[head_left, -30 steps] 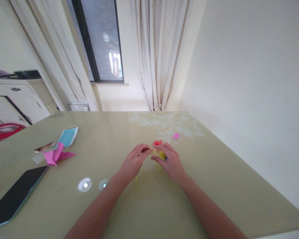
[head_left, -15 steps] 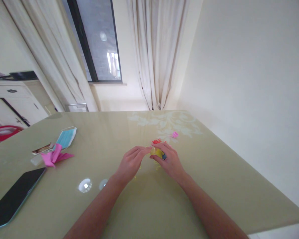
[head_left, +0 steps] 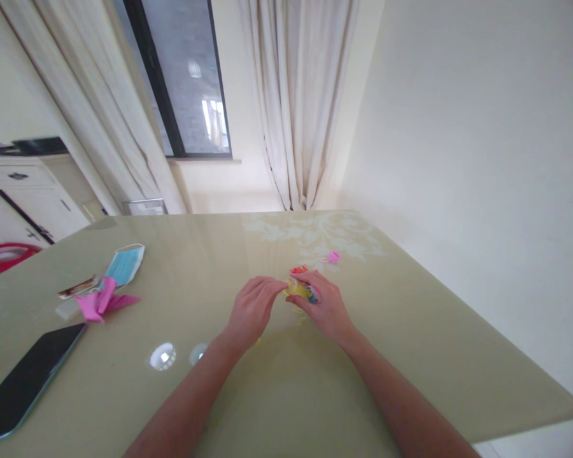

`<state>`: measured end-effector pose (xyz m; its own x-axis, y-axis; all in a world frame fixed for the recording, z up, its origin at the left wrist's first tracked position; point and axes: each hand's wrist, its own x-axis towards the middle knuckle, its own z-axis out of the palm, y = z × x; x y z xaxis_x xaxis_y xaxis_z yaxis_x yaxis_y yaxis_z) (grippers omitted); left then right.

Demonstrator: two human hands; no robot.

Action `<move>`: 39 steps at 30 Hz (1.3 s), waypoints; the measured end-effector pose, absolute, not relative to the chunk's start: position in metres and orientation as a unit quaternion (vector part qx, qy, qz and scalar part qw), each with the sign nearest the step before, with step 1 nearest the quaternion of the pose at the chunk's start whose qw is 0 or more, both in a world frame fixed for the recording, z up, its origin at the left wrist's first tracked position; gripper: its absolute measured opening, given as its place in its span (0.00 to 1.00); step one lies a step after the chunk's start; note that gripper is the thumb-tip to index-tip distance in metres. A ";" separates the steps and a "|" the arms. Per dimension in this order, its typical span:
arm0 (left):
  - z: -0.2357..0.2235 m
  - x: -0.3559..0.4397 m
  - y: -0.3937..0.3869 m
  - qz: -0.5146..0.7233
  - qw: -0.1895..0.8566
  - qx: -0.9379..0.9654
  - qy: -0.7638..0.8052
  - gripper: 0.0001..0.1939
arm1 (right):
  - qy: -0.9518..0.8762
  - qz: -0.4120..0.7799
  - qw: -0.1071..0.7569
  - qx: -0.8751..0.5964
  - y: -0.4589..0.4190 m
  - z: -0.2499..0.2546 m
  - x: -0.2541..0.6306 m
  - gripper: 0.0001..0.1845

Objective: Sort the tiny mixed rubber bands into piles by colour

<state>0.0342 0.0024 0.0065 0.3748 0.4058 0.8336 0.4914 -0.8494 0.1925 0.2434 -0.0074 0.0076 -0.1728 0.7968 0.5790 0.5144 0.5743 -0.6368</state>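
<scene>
Above the middle of the table, my right hand point(head_left: 327, 306) grips a small yellow bundle point(head_left: 296, 289) between thumb and fingers. It looks partly clear, with a blue part at its right end; its exact kind is too small to make out. My left hand point(head_left: 253, 312) is closed, its fingertips pinching at the left end of the bundle. Just behind the hands lies a little red heap point(head_left: 298, 270). Thin yellow loops point(head_left: 302, 318), like small rubber bands, lie on the table beneath my right hand. Farther back is a small pink piece point(head_left: 333, 257).
On the left of the glossy table point(head_left: 410, 381) lie a pink folded paper shape point(head_left: 102, 302), a blue face mask point(head_left: 125, 266), a thin brown strip point(head_left: 77, 287) and a dark phone-like slab point(head_left: 31, 378). A white wall point(head_left: 482, 159) runs along the right.
My hands stay together at the yellow bundle, which has turned slightly in my right fingers, showing more of the blue part. The whole view has shifted a little.
</scene>
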 end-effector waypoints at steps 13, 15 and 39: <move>0.009 0.034 0.004 -0.542 -0.022 -0.782 -0.307 0.05 | -0.769 0.126 0.451 -0.435 -0.008 0.005 0.241 0.20; 0.009 0.033 0.004 -0.538 -0.028 -0.793 -0.284 0.04 | -0.770 0.128 0.451 -0.433 -0.009 0.004 0.240 0.21; -0.036 0.054 0.034 -0.266 -0.086 -0.882 -0.380 0.10 | -0.584 0.175 0.608 -0.508 0.007 0.013 0.260 0.22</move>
<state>0.0536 0.0336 -0.0356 0.5696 0.7162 0.4033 0.6248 -0.6961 0.3537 0.2599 0.0070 0.0134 0.2556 0.8070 0.5323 0.3809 0.4220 -0.8227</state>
